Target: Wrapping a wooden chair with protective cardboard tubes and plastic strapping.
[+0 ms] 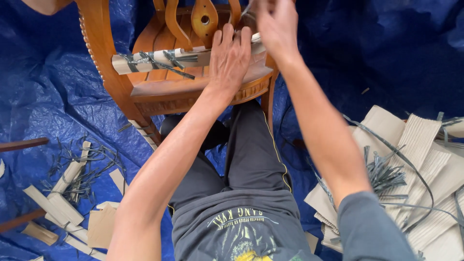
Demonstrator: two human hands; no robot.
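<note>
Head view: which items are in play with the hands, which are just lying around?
In play: wooden chair; cardboard strip bound with grey straps; left hand pressing on it; right hand above.

Lying about: cardboard pile; strap scraps; blue tarp.

Blue plastic tarpaulin [58, 96] spread over the whole floor, crinkled and glossy, catching soft, even daylight with pale sheen on the creases. To the left, scattered offcuts of corrugated cardboard [60, 205] and a loose tangle of cut grey strapping bits [92, 162] lying among them. At the left edge, two dark wooden sticks [21, 144] poking in over the tarpaulin, one above the other. To the right, a thick heap of pale cardboard sheets [425, 145], ribbed and overlapping, with long grey plastic straps [386, 174] bunched and trailing across it. No walls or windows in view.
</note>
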